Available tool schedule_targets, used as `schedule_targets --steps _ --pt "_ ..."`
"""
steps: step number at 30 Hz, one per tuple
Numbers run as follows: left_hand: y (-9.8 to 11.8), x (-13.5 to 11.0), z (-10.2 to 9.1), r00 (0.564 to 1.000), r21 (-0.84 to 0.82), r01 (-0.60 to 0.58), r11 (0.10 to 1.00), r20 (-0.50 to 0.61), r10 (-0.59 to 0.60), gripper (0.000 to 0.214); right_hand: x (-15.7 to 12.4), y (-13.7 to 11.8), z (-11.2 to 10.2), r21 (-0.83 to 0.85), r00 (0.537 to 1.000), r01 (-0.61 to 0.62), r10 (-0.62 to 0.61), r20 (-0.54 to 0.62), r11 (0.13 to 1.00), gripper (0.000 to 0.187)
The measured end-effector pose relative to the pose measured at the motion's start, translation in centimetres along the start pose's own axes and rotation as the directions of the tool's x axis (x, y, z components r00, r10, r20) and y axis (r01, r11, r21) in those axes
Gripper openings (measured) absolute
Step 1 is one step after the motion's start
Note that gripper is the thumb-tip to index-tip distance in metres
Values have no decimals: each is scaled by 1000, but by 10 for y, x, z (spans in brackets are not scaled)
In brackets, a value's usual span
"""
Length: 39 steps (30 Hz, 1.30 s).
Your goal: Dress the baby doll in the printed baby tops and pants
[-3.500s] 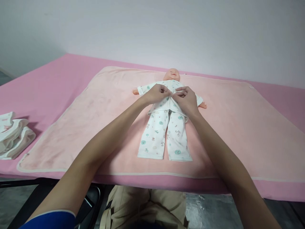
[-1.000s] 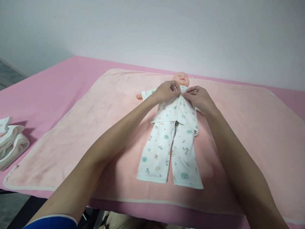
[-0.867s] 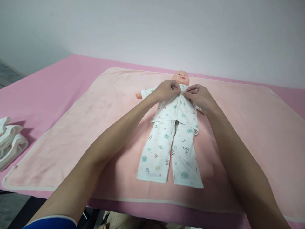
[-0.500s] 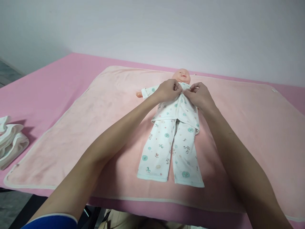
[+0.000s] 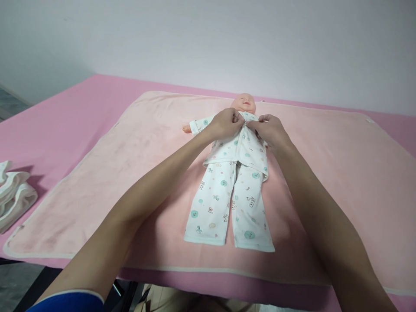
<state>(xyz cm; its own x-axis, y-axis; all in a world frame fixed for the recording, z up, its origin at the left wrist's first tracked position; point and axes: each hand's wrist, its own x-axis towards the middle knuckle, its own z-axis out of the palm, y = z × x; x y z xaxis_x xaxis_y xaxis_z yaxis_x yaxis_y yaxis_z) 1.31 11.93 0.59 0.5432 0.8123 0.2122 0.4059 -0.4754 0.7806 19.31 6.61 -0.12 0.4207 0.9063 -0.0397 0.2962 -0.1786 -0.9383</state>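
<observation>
A baby doll (image 5: 244, 102) lies on its back, its head towards the wall. It wears a white printed baby shirt (image 5: 224, 154) and matching baby pants (image 5: 209, 208), whose legs lie flat towards me. My left hand (image 5: 227, 123) pinches one front edge of the shirt at the upper chest. Opposite it, my right hand (image 5: 269, 131) pinches the other front edge, with the fingertips of both hands almost meeting. The fastening between them is too small to make out. One doll hand (image 5: 186, 129) sticks out of a sleeve on the left; the other arm is hidden.
Under the doll a light pink blanket (image 5: 107, 190) with a pale border is spread over a darker pink covered table (image 5: 61, 117). Folded white cloths (image 5: 16, 199) lie at the left edge. A pale wall (image 5: 208, 43) rises behind the table.
Both hands stay pinched at the shirt's upper front. My right hand's fingers have shifted slightly and its fingertips press closer to the left ones. The whole view has moved a little.
</observation>
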Motion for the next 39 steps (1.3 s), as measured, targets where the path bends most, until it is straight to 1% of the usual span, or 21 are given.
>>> schedule_targets --steps 2,4,7,9,10,12,15,18,20,22,26,29,33,39 --pt "-2 1 1 1000 1 -15 1000 -11 15 15 -1 -1 0 19 1000 -15 15 -2 1000 44" --pt "-3 1 2 999 38 -33 999 -41 34 6 -2 -1 2 30 1000 -8 9 -13 1000 42" --pt "-1 -1 4 996 94 -45 995 -68 52 7 -4 0 5 14 999 1 0 -45 1000 39" --pt "0 -2 3 997 98 -36 995 -70 43 8 -4 1 5 8 999 14 -14 -51 1000 38" --pt "1 -3 3 997 94 -24 995 -67 30 7 -5 2 3 8 999 31 -30 -31 999 38" --pt "1 -3 2 998 80 4 997 -57 1 5 -4 3 -3 19 995 81 -82 54 997 37" --pt "2 -3 1 999 46 24 999 -34 -23 7 -2 5 -15 59 967 139 -149 209 989 38" --pt "1 -2 -1 1000 -2 13 1000 -12 -13 15 -1 5 -23 81 951 162 -178 255 983 40" --pt "0 -1 -2 1000 -38 -3 999 25 4 28 -1 5 -24 83 943 180 -196 269 980 38" --pt "-2 0 -4 998 -78 7 997 63 -2 38 -1 6 -23 85 934 195 -211 289 977 37" --pt "-5 2 -6 995 -144 65 987 83 -54 42 -2 8 -20 50 940 224 -229 254 973 39" --pt "-7 3 -5 996 -155 58 986 73 -47 41 -2 11 -16 50 945 235 -240 223 971 40" --pt "-10 5 -3 998 -169 30 985 68 -19 38 1 12 -10 32 962 210 -212 173 977 41" --pt "-11 5 0 998 -179 55 982 44 -48 41 10 16 -3 127 984 131 -145 108 983 47"
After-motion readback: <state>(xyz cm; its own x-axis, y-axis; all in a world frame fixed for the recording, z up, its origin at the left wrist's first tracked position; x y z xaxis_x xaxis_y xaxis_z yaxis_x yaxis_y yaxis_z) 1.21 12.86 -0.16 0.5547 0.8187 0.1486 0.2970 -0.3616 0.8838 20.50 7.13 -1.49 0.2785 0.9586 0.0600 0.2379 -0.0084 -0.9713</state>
